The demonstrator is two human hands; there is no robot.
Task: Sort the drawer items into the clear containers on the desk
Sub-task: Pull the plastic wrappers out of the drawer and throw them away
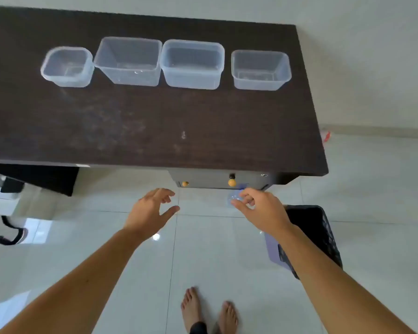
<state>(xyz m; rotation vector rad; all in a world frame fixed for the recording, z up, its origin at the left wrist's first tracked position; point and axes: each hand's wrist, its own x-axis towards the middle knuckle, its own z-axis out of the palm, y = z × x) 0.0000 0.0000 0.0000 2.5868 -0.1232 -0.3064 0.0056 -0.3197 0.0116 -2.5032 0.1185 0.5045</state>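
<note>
I am seeing the right hand pinching a small, pale blue, translucent item, blurred beyond naming and showing no legible label, just below the closed drawer front with its orange knobs. The left hand is hanging released, fingers spread, holding nothing. Four clear containers are standing in a row toward the far edge of the dark desk, leaving broad bare desktop before them, with a black bin beside my right forearm.
</note>
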